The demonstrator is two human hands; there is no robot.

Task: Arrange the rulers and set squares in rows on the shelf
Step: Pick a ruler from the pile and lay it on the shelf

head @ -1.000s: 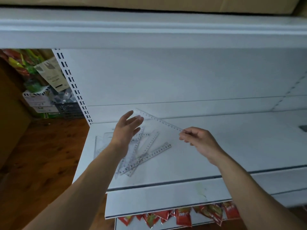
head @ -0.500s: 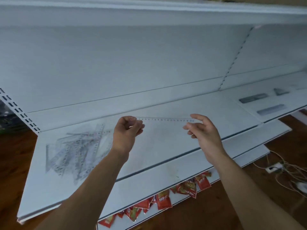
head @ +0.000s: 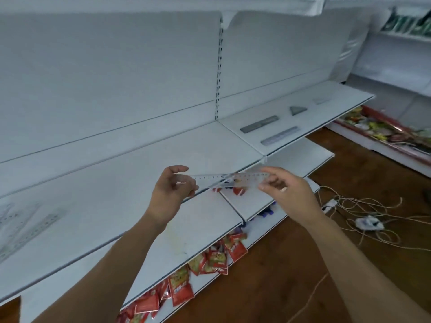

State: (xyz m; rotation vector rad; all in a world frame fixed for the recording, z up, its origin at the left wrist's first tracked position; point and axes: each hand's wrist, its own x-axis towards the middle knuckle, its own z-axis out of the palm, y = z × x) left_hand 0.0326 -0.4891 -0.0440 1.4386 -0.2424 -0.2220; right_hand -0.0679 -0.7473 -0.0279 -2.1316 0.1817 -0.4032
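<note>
Two bare hands hold one clear plastic set square [head: 224,179] with a printed number scale, level in the air at the centre of the frame, just in front of the front edge of a long white metal shelf [head: 116,194]. The left hand [head: 171,192] has its fingers curled and pinches the set square's left end between thumb and fingers. The right hand [head: 286,194] pinches the right end with thumb and fingertips, its other fingers loosely bent.

At the far left edge of the frame, a loose pile of clear plastic rulers [head: 28,227] lies crisscrossed on the shelf. In the upper right, on the next section of the same shelf, lie two long grey stacks of rulers [head: 259,124], one behind the other, well apart from the hands. Beyond them sit a small grey triangular stack of set squares [head: 298,110] and a fainter, pale stack [head: 321,99] whose shape is too blurred to tell.

Below the shelf, red snack packets [head: 179,285] hang in a row along the lower tier. At the right, tangled pale cables [head: 373,213] lie on the brown wooden floor [head: 291,264].
</note>
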